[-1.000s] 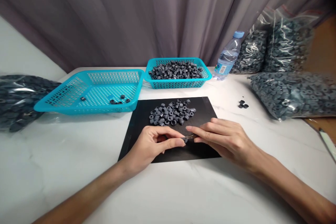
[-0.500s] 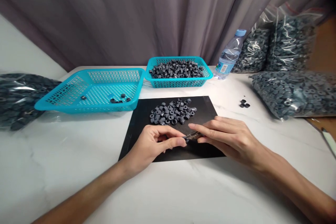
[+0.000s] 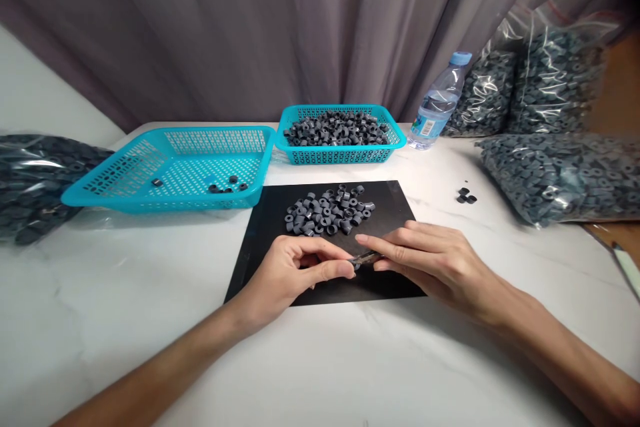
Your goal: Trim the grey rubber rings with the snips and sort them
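Between the thumb and fingertips of my left hand (image 3: 300,269) is a small dark grey plastic ring (image 3: 355,267), mostly covered by the fingers. My right hand (image 3: 430,257) is closed around a slim metal tool that looks like small snips (image 3: 369,257). The tip of the tool meets the ring just above the black mat (image 3: 395,283). Its handles are hidden inside my right hand. Behind both hands, a pile of similar grey plastic rings (image 3: 327,211) lies on the mat.
At the back left stands a wide blue basket (image 3: 125,202) with several rings in it. A smaller blue basket (image 3: 343,155) is full of them. Beside it are a water bottle (image 3: 435,107) and bulging bags (image 3: 565,177); another bag (image 3: 35,187) is at far left. Loose pieces (image 3: 466,197) lie on the right.
The blades of the snips look closer together on the ring than before. Both hands stay in nearly the same place, and the view has shifted slightly.
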Demonstrator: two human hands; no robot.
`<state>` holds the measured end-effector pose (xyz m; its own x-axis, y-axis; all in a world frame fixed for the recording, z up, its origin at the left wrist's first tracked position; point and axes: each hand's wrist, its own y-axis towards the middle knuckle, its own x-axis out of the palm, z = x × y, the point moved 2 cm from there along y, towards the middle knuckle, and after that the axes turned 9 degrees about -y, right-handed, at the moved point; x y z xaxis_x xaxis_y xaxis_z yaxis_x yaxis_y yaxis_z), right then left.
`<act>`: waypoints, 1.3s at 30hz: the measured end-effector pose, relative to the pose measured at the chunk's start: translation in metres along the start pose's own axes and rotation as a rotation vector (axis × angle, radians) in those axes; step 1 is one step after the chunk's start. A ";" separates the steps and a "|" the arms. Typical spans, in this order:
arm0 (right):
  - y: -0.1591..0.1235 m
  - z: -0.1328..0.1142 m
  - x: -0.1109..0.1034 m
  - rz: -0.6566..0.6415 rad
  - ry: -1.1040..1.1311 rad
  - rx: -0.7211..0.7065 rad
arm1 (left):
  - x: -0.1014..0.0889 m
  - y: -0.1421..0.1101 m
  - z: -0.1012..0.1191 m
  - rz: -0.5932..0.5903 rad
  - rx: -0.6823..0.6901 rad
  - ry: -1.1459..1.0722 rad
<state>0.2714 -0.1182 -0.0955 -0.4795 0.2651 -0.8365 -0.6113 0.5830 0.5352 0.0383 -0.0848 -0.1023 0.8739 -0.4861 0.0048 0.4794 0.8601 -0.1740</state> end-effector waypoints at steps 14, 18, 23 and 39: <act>0.002 -0.003 -0.003 0.043 -0.118 -0.043 | 0.001 0.000 0.003 -0.044 0.012 -0.060; 0.002 -0.004 -0.005 0.060 -0.184 -0.067 | 0.000 -0.001 0.004 -0.065 0.009 -0.107; 0.002 -0.006 -0.008 0.066 -0.234 -0.077 | 0.000 -0.003 0.004 -0.086 -0.007 -0.137; 0.000 -0.002 -0.011 0.044 -0.027 -0.017 | 0.001 0.000 0.005 -0.071 -0.006 -0.139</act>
<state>0.2753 -0.1229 -0.0866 -0.4891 0.3112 -0.8148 -0.6008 0.5570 0.5734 0.0395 -0.0848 -0.0975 0.8408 -0.5192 0.1531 0.5402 0.8234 -0.1740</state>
